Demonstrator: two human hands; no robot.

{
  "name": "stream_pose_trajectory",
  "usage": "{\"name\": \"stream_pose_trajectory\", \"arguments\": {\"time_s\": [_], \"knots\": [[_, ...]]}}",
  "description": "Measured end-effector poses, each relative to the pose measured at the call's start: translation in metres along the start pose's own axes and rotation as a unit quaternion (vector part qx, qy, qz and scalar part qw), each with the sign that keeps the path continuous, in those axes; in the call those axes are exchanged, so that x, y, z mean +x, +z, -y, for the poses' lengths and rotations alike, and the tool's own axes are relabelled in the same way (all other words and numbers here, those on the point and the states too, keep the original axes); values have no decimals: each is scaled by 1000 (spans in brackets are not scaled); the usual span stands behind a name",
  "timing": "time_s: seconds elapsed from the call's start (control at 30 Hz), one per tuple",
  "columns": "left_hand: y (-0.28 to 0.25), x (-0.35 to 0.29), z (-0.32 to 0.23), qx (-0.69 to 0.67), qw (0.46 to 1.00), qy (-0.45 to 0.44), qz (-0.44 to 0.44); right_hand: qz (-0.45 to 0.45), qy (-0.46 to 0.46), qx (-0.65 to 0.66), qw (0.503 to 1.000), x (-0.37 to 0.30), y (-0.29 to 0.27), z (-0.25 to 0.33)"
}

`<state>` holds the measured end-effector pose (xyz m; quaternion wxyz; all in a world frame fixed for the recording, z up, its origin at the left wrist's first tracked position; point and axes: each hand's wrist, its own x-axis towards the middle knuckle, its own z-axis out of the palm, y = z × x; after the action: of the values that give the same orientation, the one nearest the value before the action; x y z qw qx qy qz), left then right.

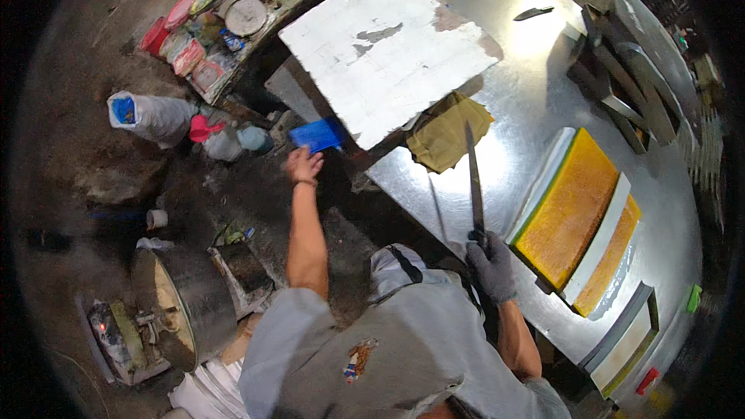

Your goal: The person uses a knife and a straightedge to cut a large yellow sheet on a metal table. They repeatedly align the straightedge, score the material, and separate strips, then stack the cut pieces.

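The right hand [492,264], in a grey glove, is closed around the handle of a long knife [474,178] whose blade lies out over the steel counter [535,77], just beside the yellow slab [569,208] on its white board. The bare left hand [304,164] reaches down to a blue scoop [317,136] below the counter edge; whether it has closed on it cannot be told. The blade appears stiff, thin and sharp: hold it by the handle only.
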<state>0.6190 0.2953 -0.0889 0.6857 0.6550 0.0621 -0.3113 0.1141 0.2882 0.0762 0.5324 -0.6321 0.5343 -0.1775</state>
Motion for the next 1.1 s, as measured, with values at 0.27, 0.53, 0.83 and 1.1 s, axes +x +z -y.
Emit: {"name": "stream_pose_trajectory", "arguments": {"time_s": [0.27, 0.53, 0.83, 1.1], "knots": [[-32, -185, -80, 56, 939, 334, 51, 258, 18, 345, 902, 43, 12, 98], [9, -324, -78, 175, 831, 527, -9, 247, -34, 155, 956, 25, 38, 136], [31, -369, -58, 248, 670, 697, 61, 305, -85, 164, 934, -8, 33, 115], [35, -377, -69, 273, 644, 714, 41, 277, -148, -3, 950, -22, 7, 110]]}}
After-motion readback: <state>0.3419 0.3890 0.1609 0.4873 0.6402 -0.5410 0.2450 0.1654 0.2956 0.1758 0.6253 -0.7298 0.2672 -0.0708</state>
